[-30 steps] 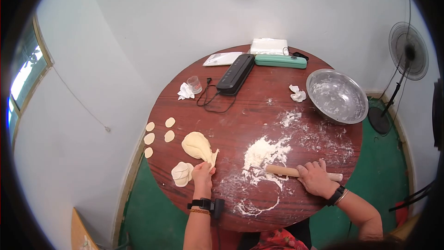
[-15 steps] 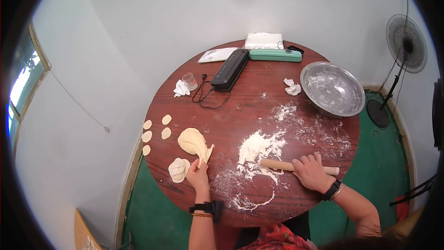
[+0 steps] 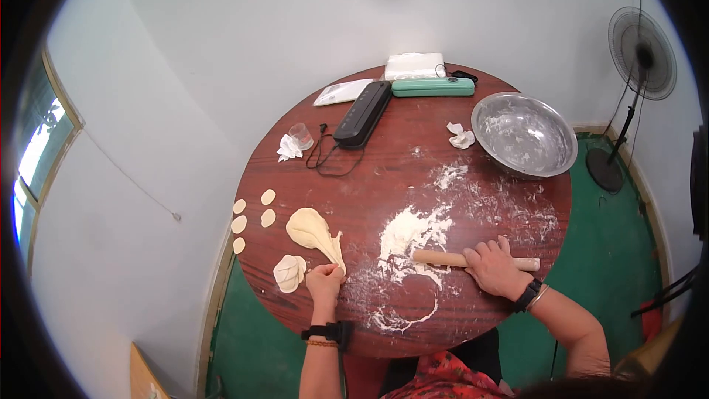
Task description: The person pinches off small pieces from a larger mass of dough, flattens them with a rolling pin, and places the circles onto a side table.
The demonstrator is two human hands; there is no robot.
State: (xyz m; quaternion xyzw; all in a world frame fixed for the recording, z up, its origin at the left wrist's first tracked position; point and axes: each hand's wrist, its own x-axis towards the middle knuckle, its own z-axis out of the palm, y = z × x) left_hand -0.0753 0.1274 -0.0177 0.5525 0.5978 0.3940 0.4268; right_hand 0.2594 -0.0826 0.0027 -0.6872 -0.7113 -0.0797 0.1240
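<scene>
My left hand (image 3: pixel 325 284) pinches the stretched tail of a pale lump of dough (image 3: pixel 309 227) on the left of the table. Just left of that hand lies a stack of thin dough rounds (image 3: pixel 289 273). Farther left, several small flat dough discs (image 3: pixel 238 224) are spread out singly. My right hand (image 3: pixel 493 269) is wrapped around a wooden rolling pin (image 3: pixel 440 258), which lies sideways with its left end at the edge of a heap of white flour (image 3: pixel 406 232).
A steel basin (image 3: pixel 524 135) dusted with flour stands at the right rear. A black appliance with a cord (image 3: pixel 363 114), a green appliance (image 3: pixel 433 87), a clear cup (image 3: pixel 300 135) and crumpled tissues (image 3: pixel 461 136) sit toward the back. A standing fan (image 3: pixel 642 54) is beyond the round table (image 3: pixel 399 159).
My left hand has moved right and slightly toward me, drawing the dough's tail out longer. My right hand stays on the rolling pin. The whole view has shifted slightly.
</scene>
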